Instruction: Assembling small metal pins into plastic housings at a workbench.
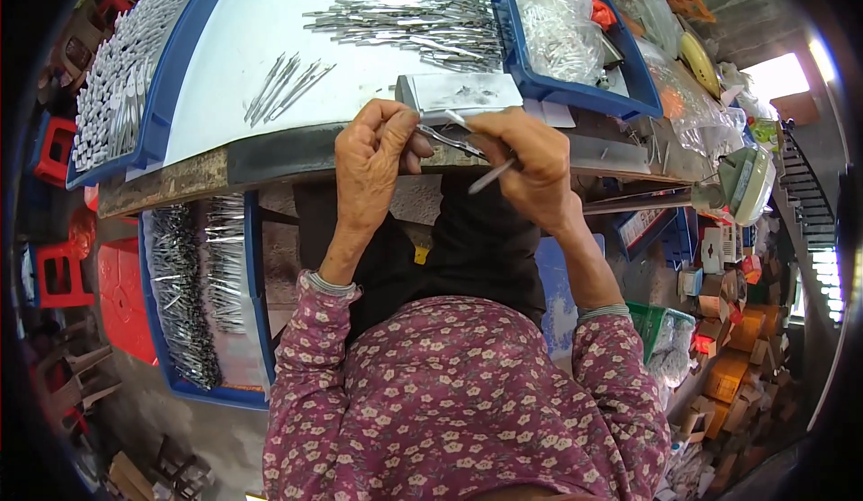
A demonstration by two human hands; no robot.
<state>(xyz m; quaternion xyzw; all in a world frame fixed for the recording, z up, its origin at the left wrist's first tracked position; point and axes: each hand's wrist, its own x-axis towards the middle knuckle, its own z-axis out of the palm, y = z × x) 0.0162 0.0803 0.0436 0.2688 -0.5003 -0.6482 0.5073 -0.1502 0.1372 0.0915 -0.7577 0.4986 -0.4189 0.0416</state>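
Both hands meet just over the front edge of the table. My left hand (370,155) is closed, thumb and fingers pinching one end of a slim, shiny metal tool (442,136) that resembles tweezers. Its other end runs to the fingers of my right hand (529,164), which is closed too. A flat grey metal strip (493,176) sticks out below the right hand's fingers, and a small white piece (457,119) shows at its fingertips. Behind the hands stands a low pale block (463,90) with dark smudges on top. The right fingers hide part of the tool.
Slim metal tools lie in a large heap (409,22) and a small group (286,87) on the white tabletop (216,60). A blue bin (171,69) at left holds white-tipped tools; another (584,96) at right holds bagged pieces. A lamp (746,186) juts out at right.
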